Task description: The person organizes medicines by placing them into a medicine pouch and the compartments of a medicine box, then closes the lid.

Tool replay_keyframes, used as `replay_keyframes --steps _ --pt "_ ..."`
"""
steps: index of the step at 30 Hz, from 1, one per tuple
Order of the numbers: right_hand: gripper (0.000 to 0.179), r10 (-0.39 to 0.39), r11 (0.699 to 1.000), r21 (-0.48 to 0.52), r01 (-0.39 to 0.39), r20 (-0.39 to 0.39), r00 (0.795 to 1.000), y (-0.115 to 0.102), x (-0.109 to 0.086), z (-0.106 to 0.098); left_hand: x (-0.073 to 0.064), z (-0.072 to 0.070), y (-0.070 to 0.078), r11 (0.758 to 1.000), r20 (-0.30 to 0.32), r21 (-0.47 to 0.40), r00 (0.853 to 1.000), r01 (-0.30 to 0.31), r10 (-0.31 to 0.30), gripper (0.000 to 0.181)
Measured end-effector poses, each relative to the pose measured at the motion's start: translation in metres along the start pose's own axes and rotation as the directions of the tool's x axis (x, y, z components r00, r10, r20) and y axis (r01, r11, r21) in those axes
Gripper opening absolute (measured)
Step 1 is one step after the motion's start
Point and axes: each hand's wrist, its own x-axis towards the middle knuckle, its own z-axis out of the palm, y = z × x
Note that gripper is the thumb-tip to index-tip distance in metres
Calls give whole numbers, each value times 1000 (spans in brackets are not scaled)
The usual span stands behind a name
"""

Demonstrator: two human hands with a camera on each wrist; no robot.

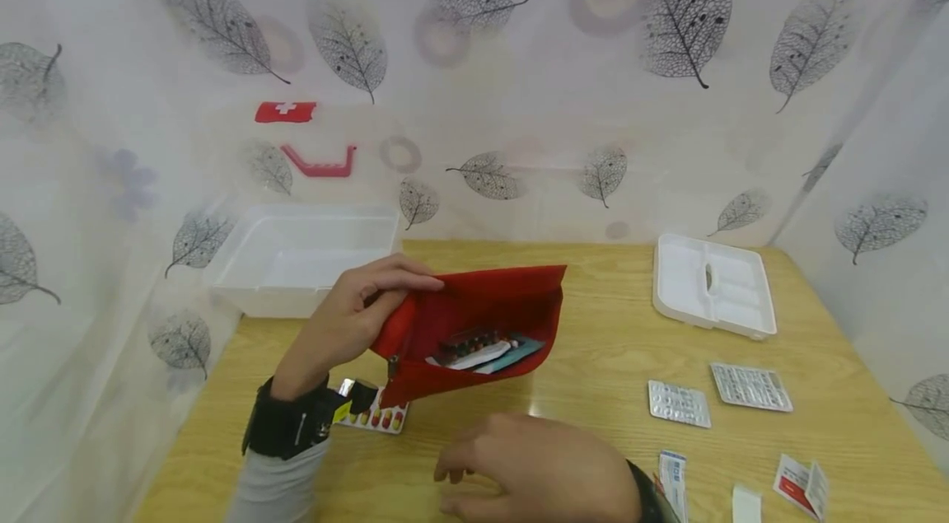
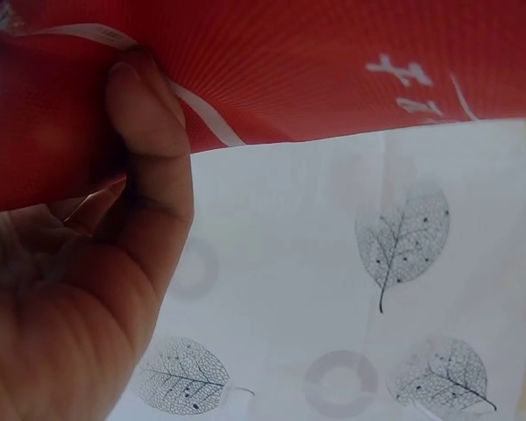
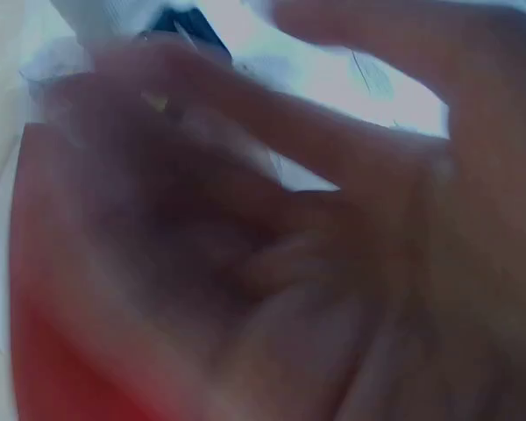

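My left hand (image 1: 356,313) grips the left end of a red zip pouch (image 1: 511,282), held up over the table with its mouth gaping towards me. Inside lie a blister pack (image 1: 470,342) with dark capsules and some white and light-blue packets (image 1: 511,354). In the left wrist view, the fingers curl over the pouch's red fabric (image 2: 289,70), which bears white print. My right hand (image 1: 544,465) hovers below and in front of the pouch, fingers loosely bent and holding nothing. Under the pouch's left corner lies a blister pack (image 1: 385,420) of red and yellow capsules, partly covered by it.
A white plastic bin (image 1: 282,301) stands at the back left, a white divided tray (image 1: 682,309) at the back right. Silver blister packs (image 1: 678,404), a blue-white packet (image 1: 673,478), a white strip (image 1: 746,504) and a folded red-white card (image 1: 797,482) lie on the right.
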Motion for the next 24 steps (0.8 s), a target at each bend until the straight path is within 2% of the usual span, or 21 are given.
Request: replay_keyframes --steps 1,2,4,7,10,13,15,17,20,24 --pt "23 68 997 -30 -66 72 995 0 3 6 0 0 0 1000 -1 -6 1000 0 0 33" --pt "24 112 991 -84 -103 112 987 2 8 13 1 0 1 1000 -4 -14 1000 -1 1 33" --pt "25 154 975 -185 -127 140 978 9 21 27 1 0 1 1000 -18 -30 1000 4 -5 33" --pt "23 125 930 -357 -92 72 989 24 45 46 2 0 2 999 -38 -50 999 7 -9 33" --pt "27 100 890 -445 -99 -23 995 37 66 62 2 -2 5 999 -58 -46 998 1 -3 33" --pt "38 77 879 -456 -138 -149 986 46 82 76 1 -4 7 999 -68 -43 998 -2 -1 32" --pt "44 38 878 -456 -145 -236 971 50 91 85 0 -5 9 999 -72 -45 997 2 -6 32" --pt "49 6 884 -446 -142 -291 957 54 98 92 0 -6 10 999 -71 -51 997 8 -11 32" --pt "49 -24 895 -430 -123 -321 947 56 108 99 -1 -6 11 999 -71 -53 997 2 -6 32" --pt "42 -36 915 -393 -92 -308 951 59 120 100 -1 -7 10 999 -75 -51 997 -6 2 33"
